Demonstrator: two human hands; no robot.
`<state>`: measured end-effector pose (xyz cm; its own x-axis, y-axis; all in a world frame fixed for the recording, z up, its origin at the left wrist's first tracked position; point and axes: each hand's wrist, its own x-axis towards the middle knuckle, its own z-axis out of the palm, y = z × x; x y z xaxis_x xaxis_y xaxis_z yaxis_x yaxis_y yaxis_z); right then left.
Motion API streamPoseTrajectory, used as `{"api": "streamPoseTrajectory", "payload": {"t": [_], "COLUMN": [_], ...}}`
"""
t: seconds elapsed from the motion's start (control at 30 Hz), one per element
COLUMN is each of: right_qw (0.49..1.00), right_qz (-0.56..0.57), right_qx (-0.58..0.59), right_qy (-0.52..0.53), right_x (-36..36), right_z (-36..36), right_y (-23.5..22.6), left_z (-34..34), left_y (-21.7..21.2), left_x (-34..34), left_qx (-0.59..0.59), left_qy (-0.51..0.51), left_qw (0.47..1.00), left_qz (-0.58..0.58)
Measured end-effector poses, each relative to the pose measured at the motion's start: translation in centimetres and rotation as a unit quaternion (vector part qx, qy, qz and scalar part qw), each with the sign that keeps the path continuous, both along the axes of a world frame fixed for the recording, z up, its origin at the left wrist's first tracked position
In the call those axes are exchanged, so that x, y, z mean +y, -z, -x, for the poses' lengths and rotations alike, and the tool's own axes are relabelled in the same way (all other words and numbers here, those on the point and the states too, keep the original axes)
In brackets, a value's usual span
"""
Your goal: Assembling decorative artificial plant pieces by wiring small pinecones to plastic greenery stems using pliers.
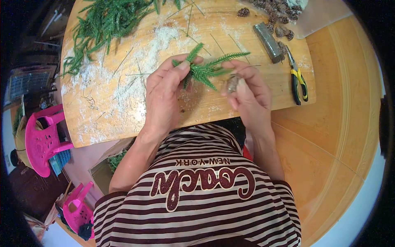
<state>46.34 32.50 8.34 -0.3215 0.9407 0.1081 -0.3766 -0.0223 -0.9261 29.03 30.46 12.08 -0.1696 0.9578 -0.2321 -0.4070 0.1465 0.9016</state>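
Note:
Above the near part of a wooden table (135, 123), my left hand (164, 84) pinches a green artificial pine sprig (205, 71) by its base, thumb on top. The sprig's needled branches fan out toward the right. Close beside them, my right hand (252, 92) is closed on a small rounded brown-grey thing (233, 82), held between thumb and fingers; its exact kind is unclear. A thin wire end (256, 66) sticks out past the right fingers. Whether the rounded thing is joined to the sprig cannot be told.
More green sprigs (109, 20) are heaped at the far left. White flakes (164, 39) and thin wires (193, 37) lie scattered. Toward the right are a dark grey bundle (268, 43), yellow-black pliers (298, 78) and several pine cones (284, 19). Pink chairs (41, 142) stand left of the table.

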Motion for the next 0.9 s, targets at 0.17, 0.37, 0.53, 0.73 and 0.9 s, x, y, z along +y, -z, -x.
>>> {"api": "streamPoseTrajectory", "payload": {"t": [0.17, 0.37, 0.53, 0.73, 0.9], "right_qw": [0.998, 0.999, 0.997, 0.973, 0.938], "right_qz": [-0.063, 0.025, 0.055, -0.126, -0.249], "right_qx": [-0.001, -0.022, -0.022, -0.102, -0.233], "right_qy": [-0.004, -0.009, 0.052, 0.168, 0.060], "right_x": [0.3, 0.8, 1.4, 0.6, -1.5], "right_z": [-0.4, 0.1, 0.5, 0.0, 0.3], "right_y": [-0.9, -0.6, -0.6, -1.7, -2.2], "left_z": [0.1, 0.4, 0.6, -0.1, 0.1], "left_y": [0.3, 0.3, 0.7, 0.2, 1.1], "left_x": [-0.2, -0.3, -0.5, -0.1, 0.0], "left_qx": [-0.053, -0.122, -0.146, -0.073, -0.019], "left_qy": [0.027, 0.054, 0.034, -0.015, 0.017], "left_qw": [0.998, 0.991, 0.989, 0.997, 1.000], "left_qz": [0.007, -0.007, -0.003, -0.011, -0.007]}}
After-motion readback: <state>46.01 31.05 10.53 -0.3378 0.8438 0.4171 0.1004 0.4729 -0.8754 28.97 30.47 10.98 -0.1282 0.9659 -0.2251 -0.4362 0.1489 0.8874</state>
